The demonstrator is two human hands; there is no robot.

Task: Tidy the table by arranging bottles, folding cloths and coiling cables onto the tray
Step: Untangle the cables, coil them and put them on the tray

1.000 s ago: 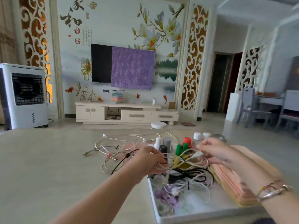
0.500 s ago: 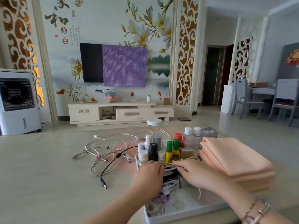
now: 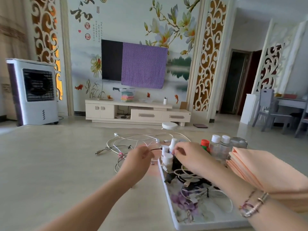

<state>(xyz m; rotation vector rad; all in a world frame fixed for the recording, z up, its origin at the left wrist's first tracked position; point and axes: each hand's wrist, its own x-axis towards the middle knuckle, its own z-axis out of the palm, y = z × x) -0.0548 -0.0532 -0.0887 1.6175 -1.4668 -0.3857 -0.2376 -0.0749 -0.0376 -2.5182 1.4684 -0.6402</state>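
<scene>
A white floral tray (image 3: 168,195) lies at the lower right of the table. Coiled white and black cables (image 3: 196,182) lie in it, and several small bottles (image 3: 218,147) stand along its far end. A stack of folded peach cloths (image 3: 266,170) covers its right side. Loose white cables (image 3: 116,144) sprawl on the table left of the tray. A thin black cable (image 3: 155,149) stretches between my hands. My left hand (image 3: 140,158) grips one end with curled fingers. My right hand (image 3: 190,155) pinches the other end in front of the white bottles.
The beige table (image 3: 50,172) stretches wide to the left. A clear glass jar (image 3: 238,142) stands behind the cloths. Beyond the table are a white air cooler (image 3: 33,90), a TV cabinet (image 3: 136,112) and grey chairs (image 3: 270,110).
A second ago both hands held a white cable coil over the tray, then pressed it down among the tray's cables. Now they have moved up and left and hold the black cable.
</scene>
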